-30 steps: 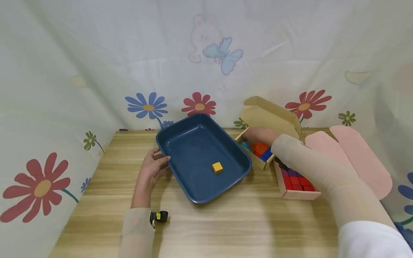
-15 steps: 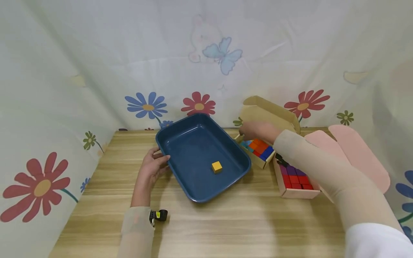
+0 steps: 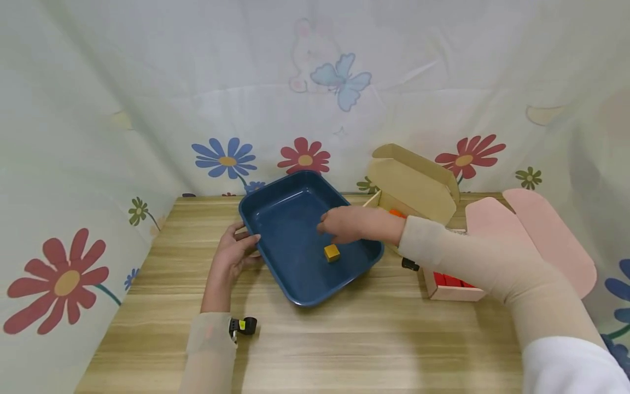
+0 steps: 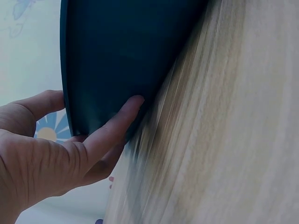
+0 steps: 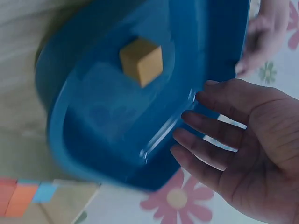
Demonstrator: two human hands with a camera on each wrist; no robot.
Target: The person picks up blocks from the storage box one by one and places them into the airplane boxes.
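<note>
A deep blue tray [image 3: 285, 241] stands on the table with a yellow cube [image 3: 332, 253] inside it. My left hand [image 3: 234, 253] grips the tray's left side. In the left wrist view its thumb [image 4: 46, 102] touches the rim and its fingers [image 4: 112, 130] lie along the outer wall. My right hand [image 3: 346, 223] is over the tray, just beyond the cube. In the right wrist view its fingers [image 5: 210, 126] are loosely bent and apart, with nothing seen between them. The cube [image 5: 141, 61] lies beyond their tips.
Right of the tray stands an open tan box [image 3: 413, 186], its blocks mostly hidden by my arm. A pink box [image 3: 458, 294] with red blocks is farther right, its lid [image 3: 546, 241] raised. A flowered cloth [image 3: 339, 131] hangs behind the wooden table [image 3: 344, 350].
My right hand has left the tan box and moved left over the tray. My left hand and the yellow cube have stayed in place.
</note>
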